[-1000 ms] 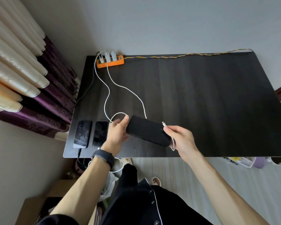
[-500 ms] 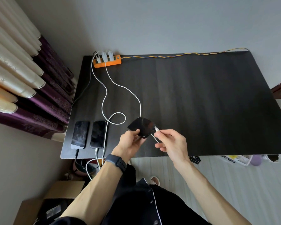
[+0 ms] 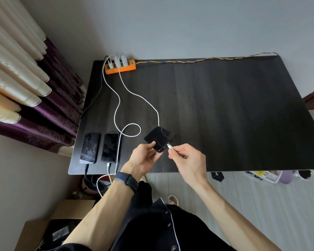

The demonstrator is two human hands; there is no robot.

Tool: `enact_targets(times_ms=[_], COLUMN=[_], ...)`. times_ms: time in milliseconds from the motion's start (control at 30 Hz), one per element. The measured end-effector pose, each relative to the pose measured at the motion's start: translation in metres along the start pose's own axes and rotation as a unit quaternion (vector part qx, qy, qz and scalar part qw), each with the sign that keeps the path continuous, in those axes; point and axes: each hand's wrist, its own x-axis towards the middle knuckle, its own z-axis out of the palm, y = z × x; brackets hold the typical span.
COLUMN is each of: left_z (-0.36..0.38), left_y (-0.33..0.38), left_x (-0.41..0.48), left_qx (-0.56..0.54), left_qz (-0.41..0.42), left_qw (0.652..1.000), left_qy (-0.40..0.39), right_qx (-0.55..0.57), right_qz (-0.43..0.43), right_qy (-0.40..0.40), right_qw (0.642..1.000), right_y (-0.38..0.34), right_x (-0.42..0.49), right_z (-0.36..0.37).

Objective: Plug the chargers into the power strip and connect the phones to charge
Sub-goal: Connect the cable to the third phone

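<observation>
We cannot tell whether the connector [image 3: 170,146] sits inside the held phone [image 3: 159,136], which hides part of the white cable [image 3: 143,98]; the tabletop [image 3: 243,115] runs off the right edge.

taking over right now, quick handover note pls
Left hand holds the third phone, tilted.
Right hand pinches the white plug, its tip at that phone's port, not clearly in.
Done: three chargers sit in the strip; far-left phone and its neighbour lie at the table's left front edge, cables in.
Left: seat the plug, lay the phone down.
</observation>
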Motion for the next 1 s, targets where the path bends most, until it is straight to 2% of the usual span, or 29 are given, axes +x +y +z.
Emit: enact_targets(times_ms=[400, 767, 833, 933, 1000], left_z=[-0.004, -0.003, -0.008, -0.022, -0.036], left_y=[-0.005, -0.012, -0.012, -0.015, -0.017], left_x=[-0.002, -0.002, 0.001, 0.006, 0.01], left_qx=[0.12, 0.18, 0.204, 0.257, 0.282], left_qz=[0.111, 0.161, 0.159, 0.146, 0.117], left_qw=[0.986, 0.97, 0.965, 0.955, 0.952], left_qy=[-0.012, -0.027, -0.035, -0.031, -0.017], right_qx=[-0.111, -0.052, -0.06, -0.081, -0.045], right_qz=[0.019, 0.015, 0.051, 0.141, 0.197], right_qy=[0.005, 0.015, -0.05, -0.193, -0.23], right_qw=[0.994, 0.998, 0.996, 0.968, 0.952], right_y=[0.005, 0.015, 0.019, 0.038, 0.055], right_x=[0.0, -0.006, -0.005, 0.002, 0.005], right_z=[0.003, 0.005, 0.003, 0.005, 0.009])
